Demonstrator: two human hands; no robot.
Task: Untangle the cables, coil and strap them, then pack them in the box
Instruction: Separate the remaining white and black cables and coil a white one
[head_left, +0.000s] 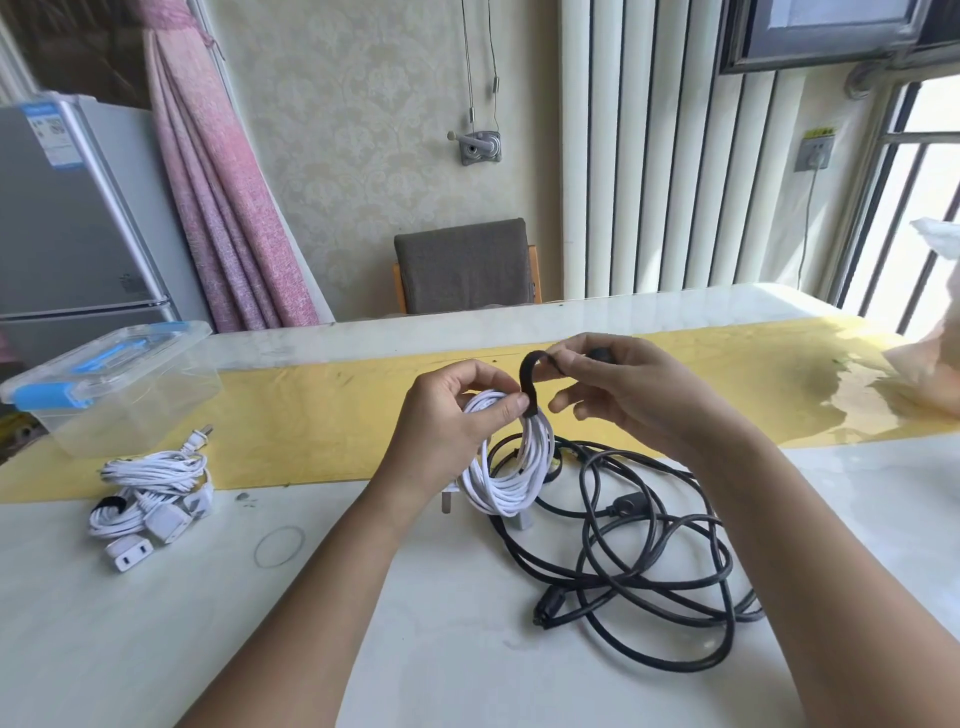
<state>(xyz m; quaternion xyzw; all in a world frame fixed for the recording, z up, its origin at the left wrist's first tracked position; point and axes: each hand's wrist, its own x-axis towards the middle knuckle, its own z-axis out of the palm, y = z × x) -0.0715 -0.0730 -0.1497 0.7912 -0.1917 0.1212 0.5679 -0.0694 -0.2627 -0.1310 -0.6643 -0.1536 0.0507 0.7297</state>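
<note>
Gripping the white coil (511, 470) above the table (156, 623), left hand (457, 415) sits beside right hand (618, 387) pinching the strap (526, 379).

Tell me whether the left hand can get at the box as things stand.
Probably not yet. The left hand holds the white coil while the right hand pinches the strap. The box stands far left, nothing upright between; only the coil keeps that hand busy.

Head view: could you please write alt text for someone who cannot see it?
A left hand holds a coiled white cable while the right hand pinches a black strap arching from it. Tangled black cables lie nearby.
</note>
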